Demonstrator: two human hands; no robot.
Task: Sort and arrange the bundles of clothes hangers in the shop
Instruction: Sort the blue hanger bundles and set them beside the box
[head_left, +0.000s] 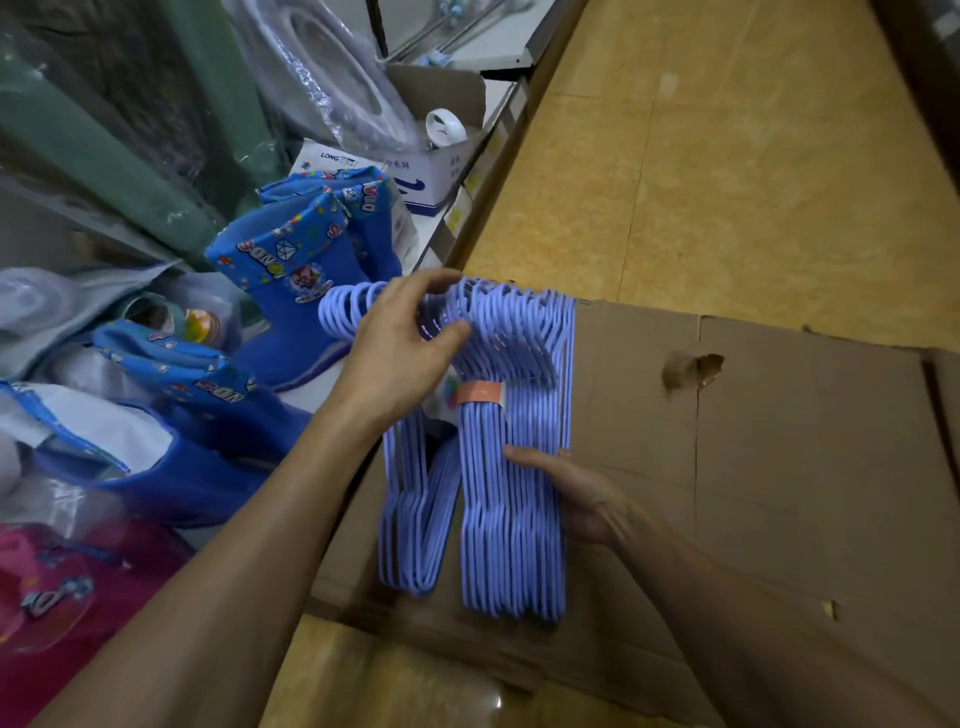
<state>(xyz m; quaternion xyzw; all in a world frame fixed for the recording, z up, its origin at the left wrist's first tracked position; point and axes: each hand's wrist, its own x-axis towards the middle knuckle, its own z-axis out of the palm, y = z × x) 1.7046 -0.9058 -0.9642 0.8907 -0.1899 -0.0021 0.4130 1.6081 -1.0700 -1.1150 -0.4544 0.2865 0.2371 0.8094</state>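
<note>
squaring up the hanger bundle

the left hand (400, 348) pinches the hook end of the lilac hanger bundle (511, 467), thumb and fingers closed on it. the right hand (576, 493) cups the bundle's side, fingers wrapped underneath. the bundle lies over the flattened cardboard box (779, 441), beside blue printed boots (291, 270). best to keep both ends held and the hooks aligned, so the orange band (480, 392) doesn't slip.

Hangers (511, 467) lie on the cardboard (779, 467) at its left edge; boots (291, 270) stand left of it, a box (431, 176) behind them.
</note>
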